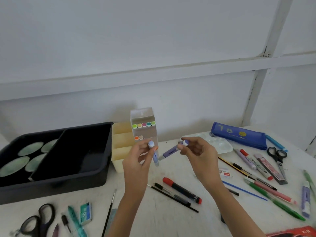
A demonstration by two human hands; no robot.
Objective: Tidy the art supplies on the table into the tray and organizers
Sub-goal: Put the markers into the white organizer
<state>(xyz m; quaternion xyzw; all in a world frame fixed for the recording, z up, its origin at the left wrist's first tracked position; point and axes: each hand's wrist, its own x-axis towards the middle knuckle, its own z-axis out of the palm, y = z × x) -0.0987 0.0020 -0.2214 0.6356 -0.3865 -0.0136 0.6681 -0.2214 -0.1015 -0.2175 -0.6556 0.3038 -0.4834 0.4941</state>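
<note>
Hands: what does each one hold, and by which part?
The left hand pinches a blue marker near its capped top end. The right hand pinches a purple marker near its capped end; the rest of the marker points down-left, free.

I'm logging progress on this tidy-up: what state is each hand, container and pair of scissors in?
Left hand: holds pale blue marker, upright.
Right hand: pinches purple marker, slanted.
Marker box: lid open, partly filled.
Pencil case: shut, lying flat.
Black tray: green ovals in left compartment.
Cream organizer: visible compartments look empty.
Scissors by pencil case: blades closed.
</note>
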